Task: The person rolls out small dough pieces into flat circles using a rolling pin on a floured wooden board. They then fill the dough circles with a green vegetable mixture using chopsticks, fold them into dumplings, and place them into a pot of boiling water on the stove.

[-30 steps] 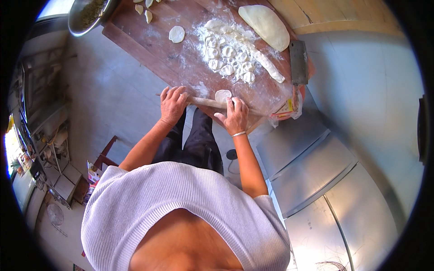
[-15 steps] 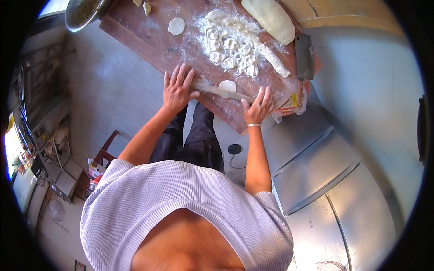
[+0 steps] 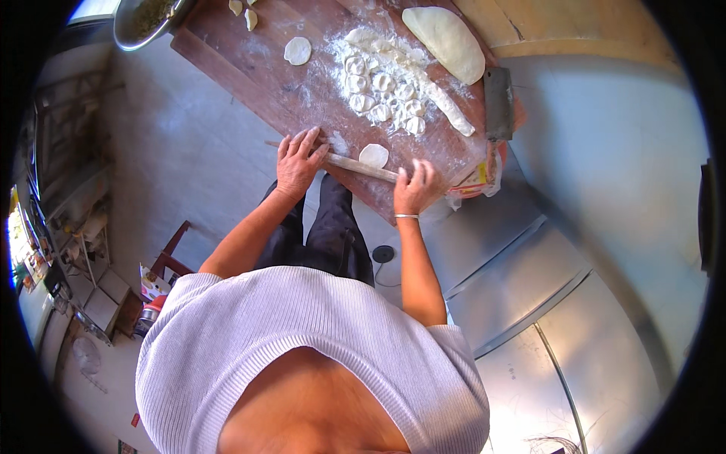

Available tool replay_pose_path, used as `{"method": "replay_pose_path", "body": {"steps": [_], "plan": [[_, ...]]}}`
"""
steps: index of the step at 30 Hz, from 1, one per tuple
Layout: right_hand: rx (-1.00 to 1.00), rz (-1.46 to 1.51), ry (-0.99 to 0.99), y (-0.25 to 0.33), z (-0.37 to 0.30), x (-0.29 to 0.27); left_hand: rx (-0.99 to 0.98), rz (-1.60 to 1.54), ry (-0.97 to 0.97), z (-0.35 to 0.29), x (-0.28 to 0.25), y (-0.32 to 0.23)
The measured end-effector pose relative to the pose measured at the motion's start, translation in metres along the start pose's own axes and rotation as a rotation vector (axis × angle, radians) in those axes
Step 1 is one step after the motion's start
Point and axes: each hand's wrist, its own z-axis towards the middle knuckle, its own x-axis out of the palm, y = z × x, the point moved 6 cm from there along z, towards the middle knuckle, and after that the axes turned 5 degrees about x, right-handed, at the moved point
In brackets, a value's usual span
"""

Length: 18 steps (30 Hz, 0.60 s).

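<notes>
Rolling pin [image 3: 363, 167] lies slantwise across the near edge of the floury table [image 3: 249, 79], both hands at it. Left hand [image 3: 299, 161] rests over its left part, fingers spread and stretched forward, not wrapped; the pin's thin tip pokes out past it. Right hand [image 3: 414, 189] is at the pin's right part, fingers blurred, can't tell if they grip. Flat dough circle [image 3: 373, 156] sits between the hands, right at the pin's far side; can't tell if the pin overlaps its edge. Second dough circle [image 3: 298, 51] lies farther off, to the left. Floured dough lumps [image 3: 380, 112] are clustered mid-table, dough strip [image 3: 451, 110] just right of them, big dough slab [image 3: 446, 47] beyond. Cleaver [image 3: 498, 104] is at the table's right edge.
</notes>
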Motion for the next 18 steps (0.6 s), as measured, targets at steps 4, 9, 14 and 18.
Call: {"method": "replay_pose_path", "body": {"steps": [4, 9, 14, 18], "plan": [[-0.044, 0.187, 0.205, 0.044, 0.025, 0.025, 0.032, -0.085, -0.047, 0.003, -0.01, -0.005], [0.328, 0.088, 0.654, 0.044, 0.041, 0.051, 0.05, -0.182, -0.037, -0.008, -0.02, -0.005], [-0.185, 0.012, 0.239, 0.067, 0.044, 0.033, 0.082, -0.225, -0.051, -0.018, -0.029, 0.005], [0.061, 0.415, 0.445, 0.112, 0.056, 0.039, 0.08, -0.237, -0.03, -0.019, -0.029, 0.019]]}}
